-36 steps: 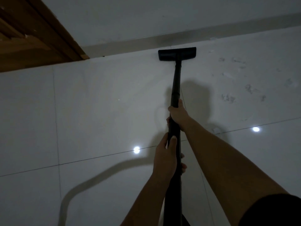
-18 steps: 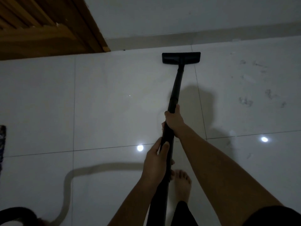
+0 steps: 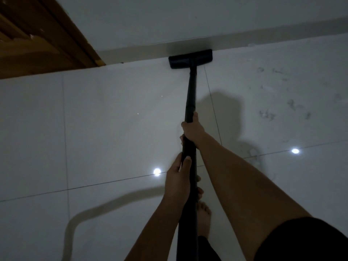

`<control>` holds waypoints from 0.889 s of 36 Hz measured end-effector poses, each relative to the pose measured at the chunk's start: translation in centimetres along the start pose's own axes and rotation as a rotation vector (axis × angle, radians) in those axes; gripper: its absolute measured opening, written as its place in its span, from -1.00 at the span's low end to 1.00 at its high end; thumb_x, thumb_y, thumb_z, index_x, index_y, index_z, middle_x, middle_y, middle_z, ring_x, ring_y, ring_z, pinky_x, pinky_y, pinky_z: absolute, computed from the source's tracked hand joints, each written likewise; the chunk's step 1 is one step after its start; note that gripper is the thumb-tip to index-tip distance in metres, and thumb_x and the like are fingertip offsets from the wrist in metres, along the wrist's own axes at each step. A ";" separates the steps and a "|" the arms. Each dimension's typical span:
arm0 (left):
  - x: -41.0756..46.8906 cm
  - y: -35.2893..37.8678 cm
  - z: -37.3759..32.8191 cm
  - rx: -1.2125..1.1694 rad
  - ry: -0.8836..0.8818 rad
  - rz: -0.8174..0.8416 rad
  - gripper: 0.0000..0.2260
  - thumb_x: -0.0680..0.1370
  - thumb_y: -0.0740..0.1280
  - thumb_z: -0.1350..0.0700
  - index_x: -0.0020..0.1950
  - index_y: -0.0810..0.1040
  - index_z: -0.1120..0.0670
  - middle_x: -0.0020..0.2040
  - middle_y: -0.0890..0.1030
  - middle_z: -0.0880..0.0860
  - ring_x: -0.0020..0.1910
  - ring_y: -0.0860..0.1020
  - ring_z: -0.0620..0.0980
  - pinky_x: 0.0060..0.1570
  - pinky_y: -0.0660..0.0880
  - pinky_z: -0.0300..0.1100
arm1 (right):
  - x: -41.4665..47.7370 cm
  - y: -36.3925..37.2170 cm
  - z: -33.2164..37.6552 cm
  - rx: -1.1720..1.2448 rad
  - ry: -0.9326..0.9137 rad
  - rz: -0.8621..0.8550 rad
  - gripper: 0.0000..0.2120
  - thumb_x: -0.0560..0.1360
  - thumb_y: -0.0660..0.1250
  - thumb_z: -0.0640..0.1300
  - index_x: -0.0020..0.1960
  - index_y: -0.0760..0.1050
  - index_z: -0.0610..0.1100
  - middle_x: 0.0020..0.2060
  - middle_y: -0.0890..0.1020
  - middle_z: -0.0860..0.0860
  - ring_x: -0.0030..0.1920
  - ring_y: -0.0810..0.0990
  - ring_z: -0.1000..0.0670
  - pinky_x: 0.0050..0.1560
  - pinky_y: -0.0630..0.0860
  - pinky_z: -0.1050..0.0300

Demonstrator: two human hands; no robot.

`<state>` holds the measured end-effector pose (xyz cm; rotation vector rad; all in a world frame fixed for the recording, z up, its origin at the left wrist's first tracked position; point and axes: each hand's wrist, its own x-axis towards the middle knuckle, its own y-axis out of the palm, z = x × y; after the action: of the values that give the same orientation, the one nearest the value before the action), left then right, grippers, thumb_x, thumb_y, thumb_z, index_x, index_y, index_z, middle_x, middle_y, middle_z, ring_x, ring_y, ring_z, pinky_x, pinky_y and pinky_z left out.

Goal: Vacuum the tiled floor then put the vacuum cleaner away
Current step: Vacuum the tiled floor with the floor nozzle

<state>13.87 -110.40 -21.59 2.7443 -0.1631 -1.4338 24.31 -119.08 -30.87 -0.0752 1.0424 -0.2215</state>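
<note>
Head camera shows me the floor head (image 3: 190, 58) right against the skirting board (image 3: 263, 39). Half a second ago it lay short of the board, with a strip of tile between them. The wooden door (image 3: 37, 44), left of the floor head along the same wall, has slid left in my view. The dark shape that sat at the lower left edge is gone from frame.

My right hand (image 3: 193, 129) wraps the vacuum wand (image 3: 191, 91) about midway back from the floor head, fingers curled round it. My left hand (image 3: 178, 183) grips the wand nearer to me, thumb laid along the top. Both grips look the same as before. A bare foot (image 3: 203, 217) stands on the tiled floor (image 3: 113, 119) behind the left hand, just right of the wand.

Ahead of the floor head the skirting board stops it. Left of it, open tile runs to the door's edge. Right of it the tile is open too, with grey dirt marks (image 3: 267, 114) scattered well apart from the floor head. A hose shadow (image 3: 113, 202) curves across the tile, back and to the left of the floor head.
</note>
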 end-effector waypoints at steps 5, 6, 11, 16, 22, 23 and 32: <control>-2.5 -1.1 3.0 0.094 -0.002 0.011 -0.73 0.63 0.15 0.04 0.29 0.46 0.05 -0.32 0.51 0.12 -0.52 0.47 0.00 -0.49 0.42 -0.20 | -3.3 0.0 -3.2 0.025 0.020 -0.017 -0.32 0.61 0.13 -0.18 0.57 -0.14 0.20 -0.03 0.48 -0.17 -0.39 0.48 -0.02 -0.48 0.44 0.15; -3.2 -1.5 3.8 0.111 -0.002 0.010 -0.73 0.63 0.15 0.04 0.29 0.46 0.02 -0.33 0.53 0.10 -0.51 0.47 0.00 -0.48 0.42 -0.20 | -4.1 0.2 -4.2 0.036 0.023 -0.020 -0.32 0.61 0.13 -0.18 0.57 -0.14 0.20 -0.04 0.48 -0.17 -0.39 0.48 -0.01 -0.48 0.45 0.16; -8.0 -4.3 7.6 0.170 0.002 0.045 -0.74 0.63 0.15 0.03 0.29 0.46 -0.03 -0.41 0.53 0.09 -0.56 0.45 0.03 -0.58 0.42 -0.25 | -8.7 1.7 -9.5 0.119 0.025 -0.035 -0.33 0.62 0.14 -0.17 0.57 -0.13 0.16 -0.16 0.47 -0.14 -0.41 0.47 -0.01 -0.48 0.46 0.16; -12.7 -8.6 11.7 0.266 -0.006 0.076 -0.71 0.64 0.13 0.04 0.36 0.40 -0.03 -0.35 0.50 0.15 -0.59 0.43 0.02 -0.60 0.43 -0.25 | -13.1 5.1 -15.0 0.205 0.031 -0.057 -0.33 0.61 0.15 -0.20 0.57 -0.11 0.13 -0.27 0.46 -0.12 -0.46 0.46 -0.03 -0.47 0.47 0.12; -18.1 -12.6 15.1 0.416 0.012 0.093 -0.73 0.64 0.11 0.05 0.32 0.41 0.01 -0.32 0.51 0.14 -0.64 0.44 -0.10 -0.61 0.45 -0.28 | -18.1 8.1 -20.5 0.282 0.049 -0.057 -0.37 0.62 0.14 -0.20 0.57 -0.06 0.12 -0.27 0.46 -0.14 -0.45 0.47 -0.04 -0.42 0.49 0.08; -18.9 -13.0 15.8 0.432 0.013 0.095 -0.72 0.64 0.11 0.05 0.32 0.41 0.03 -0.32 0.51 0.14 -0.64 0.44 -0.12 -0.60 0.46 -0.29 | -18.9 8.4 -21.3 0.284 0.052 -0.057 -0.37 0.62 0.14 -0.20 0.57 -0.06 0.12 -0.27 0.46 -0.14 -0.45 0.47 -0.04 -0.42 0.49 0.07; -26.2 -15.5 22.3 0.443 0.010 0.133 -0.76 0.64 0.11 0.04 0.27 0.44 -0.01 -0.30 0.51 0.21 -0.59 0.45 -0.02 -0.59 0.41 -0.29 | -25.6 9.7 -29.4 0.315 0.076 -0.055 -0.38 0.62 0.13 -0.19 0.56 -0.06 0.13 -0.28 0.47 -0.15 -0.43 0.48 -0.04 -0.43 0.48 0.07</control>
<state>-18.12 -91.77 -14.30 2.9967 -0.7313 -1.5006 -12.05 -102.81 -25.65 0.1904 1.0706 -0.4381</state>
